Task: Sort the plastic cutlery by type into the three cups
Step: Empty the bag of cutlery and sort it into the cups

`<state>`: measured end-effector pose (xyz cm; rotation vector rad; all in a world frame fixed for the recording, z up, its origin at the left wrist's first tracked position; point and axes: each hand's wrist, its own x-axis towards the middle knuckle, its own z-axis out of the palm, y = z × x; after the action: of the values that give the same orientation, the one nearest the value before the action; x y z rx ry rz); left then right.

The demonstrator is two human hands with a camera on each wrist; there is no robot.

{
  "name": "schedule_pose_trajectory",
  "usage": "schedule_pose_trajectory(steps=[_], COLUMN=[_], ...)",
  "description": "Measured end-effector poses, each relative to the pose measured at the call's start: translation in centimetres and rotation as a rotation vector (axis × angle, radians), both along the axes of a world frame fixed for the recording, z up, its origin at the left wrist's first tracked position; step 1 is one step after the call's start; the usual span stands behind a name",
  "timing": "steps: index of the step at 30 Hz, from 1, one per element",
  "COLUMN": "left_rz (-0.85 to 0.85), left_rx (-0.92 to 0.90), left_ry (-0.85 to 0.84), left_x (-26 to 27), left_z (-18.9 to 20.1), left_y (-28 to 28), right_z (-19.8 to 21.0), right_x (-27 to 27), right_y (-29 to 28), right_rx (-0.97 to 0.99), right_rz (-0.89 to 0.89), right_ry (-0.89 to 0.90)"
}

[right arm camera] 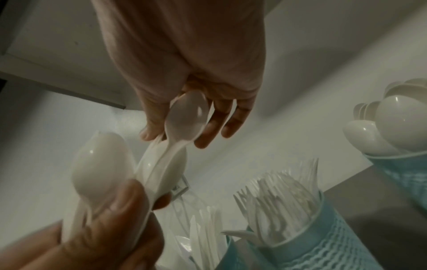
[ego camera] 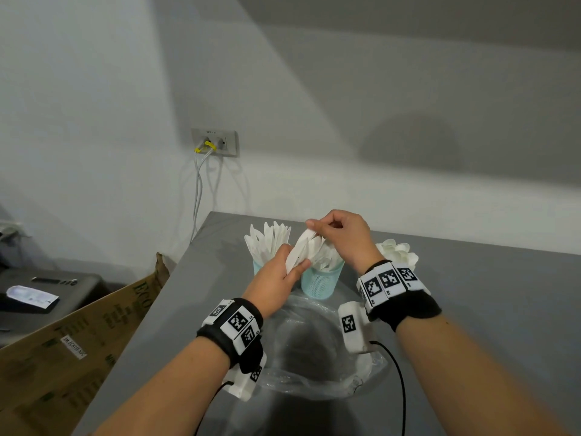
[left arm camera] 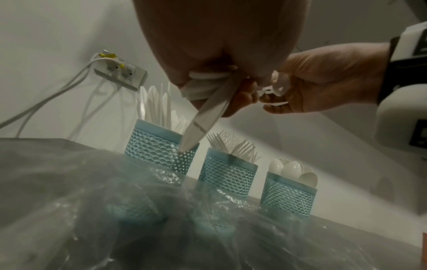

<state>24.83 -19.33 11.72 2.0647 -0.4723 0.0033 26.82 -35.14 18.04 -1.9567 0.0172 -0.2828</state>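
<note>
- White plastic spoon (right arm camera: 184, 117) pinched at the bowl between thumb and fingertips of the right hand (ego camera: 342, 237), at frame centre in the right wrist view.
- Curled around a bundle of mixed white cutlery (ego camera: 300, 251), the left hand (ego camera: 276, 278), just left of centre in the head view; spoon bowls fanned at the top, a knife blade (left arm camera: 203, 124) pointing down toward the cups in the left wrist view.
- Both hands close together, raised above the middle cup.
- Three teal mesh cups in a row on the grey table (ego camera: 471, 309): knife cup (left arm camera: 159, 148) at left, fork cup (left arm camera: 227, 173) in the middle, spoon cup (left arm camera: 289, 197) at right, each filled with its own type.
- Crumpled clear plastic bag (ego camera: 314, 350) lying in front of the cups, between the two wrists, lower centre of the head view.
- Wall socket with grey cables (ego camera: 215, 141) left of centre on the white wall; cardboard box (ego camera: 72, 338) at lower left, beside the table edge.
</note>
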Motion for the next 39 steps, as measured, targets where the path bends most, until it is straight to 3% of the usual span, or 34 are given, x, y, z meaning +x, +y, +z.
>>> schedule_pose_trajectory(steps=[5, 8, 12, 17, 20, 22, 28, 32, 35, 39], left_rz=[0.012, 0.031, 0.034, 0.125, 0.203, 0.241, 0.306, 0.353, 0.377, 0.39], left_rx=[-0.037, -0.068, -0.04, -0.035, -0.061, -0.114, -0.141, -0.105, -0.043, 0.048], left_ry=[0.01, 0.035, 0.058, 0.081, 0.068, 0.042, -0.031, -0.052, -0.052, -0.12], left_x=[0.3, 0.3, 0.2, 0.4, 0.3, 0.3, 1.3, 1.9, 1.8, 1.1], left_z=[-0.1, -0.1, -0.3, -1.3, -1.1, -0.6, -0.1, 0.0, 0.7, 1.3], left_y=[0.2, 0.6, 1.1, 2.6, 3.8, 4.3, 5.0, 4.9, 4.1, 2.8], right_z=[0.2, -0.3, 0.2, 3.8, 4.0, 2.9, -2.4, -1.7, -0.7, -1.1], right_x=[-0.1, 0.0, 0.7, 1.4, 1.9, 2.2, 2.4, 1.5, 0.4, 0.2], right_y=[0.3, 0.6, 1.1, 1.4, 2.0, 3.0, 5.7, 6.4, 7.5, 8.1], right_rx=[0.117, -0.085, -0.255, 0.148, 0.201, 0.14, -0.045, -0.01, 0.074, 0.039], right_rz=[-0.008, 0.116, 0.073, -0.077, -0.181, -0.134, 0.027, -0.011, 0.083, 0.078], right_ry=[-0.008, 0.027, 0.018, -0.23, -0.357, -0.328, 0.016, -0.075, -0.076, -0.145])
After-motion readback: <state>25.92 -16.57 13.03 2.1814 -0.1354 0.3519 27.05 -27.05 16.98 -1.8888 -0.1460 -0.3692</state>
